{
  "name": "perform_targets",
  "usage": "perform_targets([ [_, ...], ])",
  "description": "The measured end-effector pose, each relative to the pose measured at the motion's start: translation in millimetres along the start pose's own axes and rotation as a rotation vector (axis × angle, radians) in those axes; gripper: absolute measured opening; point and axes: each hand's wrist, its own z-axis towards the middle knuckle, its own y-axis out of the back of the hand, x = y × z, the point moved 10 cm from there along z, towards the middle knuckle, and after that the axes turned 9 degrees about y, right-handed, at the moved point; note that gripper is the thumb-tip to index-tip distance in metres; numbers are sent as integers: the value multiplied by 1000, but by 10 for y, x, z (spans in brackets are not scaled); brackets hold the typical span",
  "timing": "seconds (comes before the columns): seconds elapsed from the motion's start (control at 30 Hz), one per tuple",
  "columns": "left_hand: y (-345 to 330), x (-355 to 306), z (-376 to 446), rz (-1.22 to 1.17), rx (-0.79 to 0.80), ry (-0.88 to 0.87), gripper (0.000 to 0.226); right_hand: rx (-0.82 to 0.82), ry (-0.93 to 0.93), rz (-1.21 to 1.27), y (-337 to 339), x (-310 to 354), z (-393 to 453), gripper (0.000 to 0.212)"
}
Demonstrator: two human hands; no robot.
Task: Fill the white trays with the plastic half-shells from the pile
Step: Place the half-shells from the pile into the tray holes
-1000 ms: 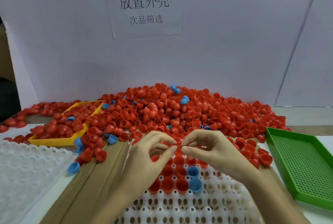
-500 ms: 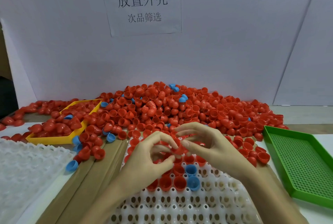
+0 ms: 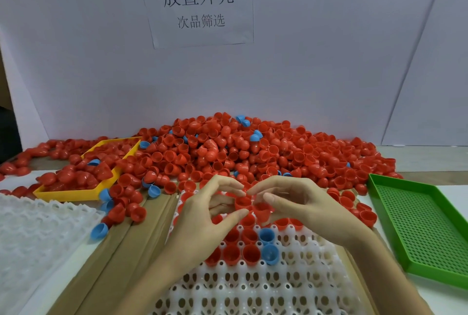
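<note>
White backboard w/ a paper sign (image 3: 200, 5) stands behind the worktop; the pile of red and blue half-shells (image 3: 253, 152) spreads along its far edge. A white tray (image 3: 253, 287) lies at the near-centre edge, only its far rows filled. Left hand (image 3: 202, 218) pinches a red half-shell (image 3: 243, 202) btwn thumb and forefinger; right hand (image 3: 301, 203) grips a second red half-shell (image 3: 262, 211), thumb on top. Both shells hover just above the tray's far rows, touching each other. To do it well, prob. turn each open side up, seat it squarely in the next free socket, press lightly.
</note>
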Motion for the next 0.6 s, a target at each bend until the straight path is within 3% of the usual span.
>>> perform_targets([
  [0.23, -118, -13, -31, 21, 36, -31, 39, 111, -25, -162, -21, -44, -16, 14],
  [0.4, 161, -71, 7, 149, -119, -64, 20, 200, -177, -64, 268, -128, -276, 15],
  [0.6, 154, -37, 13, 293, -119, -83, 10, 291, -271, -342, 179, -367, -294, 8],
])
